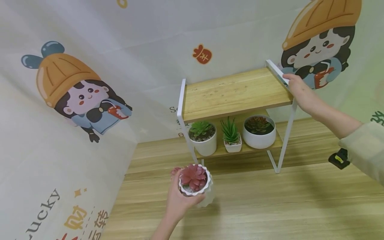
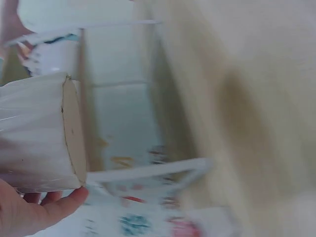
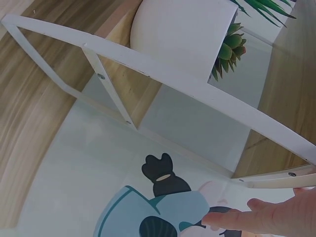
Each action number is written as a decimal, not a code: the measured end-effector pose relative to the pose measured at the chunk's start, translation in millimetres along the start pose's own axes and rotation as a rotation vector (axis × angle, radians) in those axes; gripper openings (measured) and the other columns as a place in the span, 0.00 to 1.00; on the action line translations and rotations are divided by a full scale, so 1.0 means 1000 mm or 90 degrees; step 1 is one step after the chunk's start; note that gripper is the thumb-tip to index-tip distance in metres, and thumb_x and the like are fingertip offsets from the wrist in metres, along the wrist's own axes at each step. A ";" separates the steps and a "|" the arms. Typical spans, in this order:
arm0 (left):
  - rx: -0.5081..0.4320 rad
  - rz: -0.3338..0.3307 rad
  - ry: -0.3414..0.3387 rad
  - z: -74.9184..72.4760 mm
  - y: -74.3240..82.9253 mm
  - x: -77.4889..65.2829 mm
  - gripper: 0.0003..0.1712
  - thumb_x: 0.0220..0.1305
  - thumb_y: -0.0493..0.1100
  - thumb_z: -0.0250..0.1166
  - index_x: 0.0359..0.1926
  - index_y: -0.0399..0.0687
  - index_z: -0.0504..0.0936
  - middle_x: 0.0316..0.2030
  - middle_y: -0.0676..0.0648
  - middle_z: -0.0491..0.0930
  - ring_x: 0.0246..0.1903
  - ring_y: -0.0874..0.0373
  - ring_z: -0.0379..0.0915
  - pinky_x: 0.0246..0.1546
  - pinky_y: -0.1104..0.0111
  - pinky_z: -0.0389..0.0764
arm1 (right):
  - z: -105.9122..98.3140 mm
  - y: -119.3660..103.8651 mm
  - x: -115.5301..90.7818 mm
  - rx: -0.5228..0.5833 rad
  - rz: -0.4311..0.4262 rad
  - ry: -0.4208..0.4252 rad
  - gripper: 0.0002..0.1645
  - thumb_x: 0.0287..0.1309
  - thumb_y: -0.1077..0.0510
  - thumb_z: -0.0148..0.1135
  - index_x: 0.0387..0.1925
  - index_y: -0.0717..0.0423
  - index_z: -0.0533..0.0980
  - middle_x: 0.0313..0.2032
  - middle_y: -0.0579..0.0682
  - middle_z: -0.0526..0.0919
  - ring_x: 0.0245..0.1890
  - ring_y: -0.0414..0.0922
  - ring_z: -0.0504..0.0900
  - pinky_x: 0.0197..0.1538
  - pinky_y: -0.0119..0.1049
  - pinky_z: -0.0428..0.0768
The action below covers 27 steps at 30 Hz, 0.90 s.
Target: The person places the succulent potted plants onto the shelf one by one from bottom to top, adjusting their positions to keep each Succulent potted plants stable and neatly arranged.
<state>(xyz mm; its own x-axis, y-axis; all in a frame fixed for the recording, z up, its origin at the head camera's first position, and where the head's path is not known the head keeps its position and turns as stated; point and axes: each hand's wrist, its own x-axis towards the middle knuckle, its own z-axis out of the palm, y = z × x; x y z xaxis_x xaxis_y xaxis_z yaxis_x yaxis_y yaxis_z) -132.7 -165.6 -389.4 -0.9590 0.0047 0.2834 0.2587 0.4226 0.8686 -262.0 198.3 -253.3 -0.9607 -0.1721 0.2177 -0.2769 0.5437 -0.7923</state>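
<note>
Plants in three white pots, a green rosette succulent, a spiky aloe-like plant and a dark-leaved succulent, already stand left to right on the lower board of a two-tier shelf. Work looks partway: a red succulent in a scalloped pot is not yet on either board, held near and left of centre in the left hand, thumb and fingers curled round it. The right hand is at the right rail; whether its fingers grip cannot be told.
</note>
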 end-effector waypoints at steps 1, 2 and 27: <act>-0.003 0.003 -0.006 -0.001 0.009 0.005 0.46 0.21 0.44 0.74 0.50 0.53 0.64 0.46 0.50 0.68 0.45 0.58 0.64 0.47 0.64 0.65 | 0.000 0.000 0.000 -0.001 0.000 0.000 0.31 0.59 0.48 0.16 0.61 0.60 0.37 0.59 0.65 0.39 0.55 0.60 0.44 0.53 0.59 0.45; -0.008 0.006 -0.013 -0.002 0.017 0.010 0.47 0.21 0.43 0.74 0.50 0.53 0.64 0.46 0.50 0.67 0.46 0.58 0.63 0.47 0.64 0.65 | 0.000 0.000 0.000 0.000 -0.001 0.000 0.32 0.59 0.48 0.16 0.61 0.60 0.37 0.59 0.65 0.39 0.55 0.60 0.44 0.53 0.59 0.45; -0.080 0.047 -0.035 -0.016 0.171 0.136 0.45 0.30 0.44 0.72 0.54 0.49 0.60 0.47 0.50 0.67 0.43 0.60 0.66 0.41 0.70 0.71 | 0.000 0.000 -0.002 0.002 -0.004 -0.002 0.31 0.59 0.48 0.15 0.61 0.58 0.37 0.60 0.64 0.37 0.57 0.60 0.41 0.53 0.59 0.44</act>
<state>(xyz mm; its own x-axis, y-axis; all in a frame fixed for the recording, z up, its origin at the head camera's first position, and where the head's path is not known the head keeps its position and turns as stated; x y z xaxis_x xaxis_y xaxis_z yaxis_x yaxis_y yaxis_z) -217.0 -107.4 -195.7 -0.9406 0.0830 0.3292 0.3386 0.3021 0.8911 -259.9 198.8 -253.7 -0.9588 -0.1786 0.2207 -0.2830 0.5394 -0.7931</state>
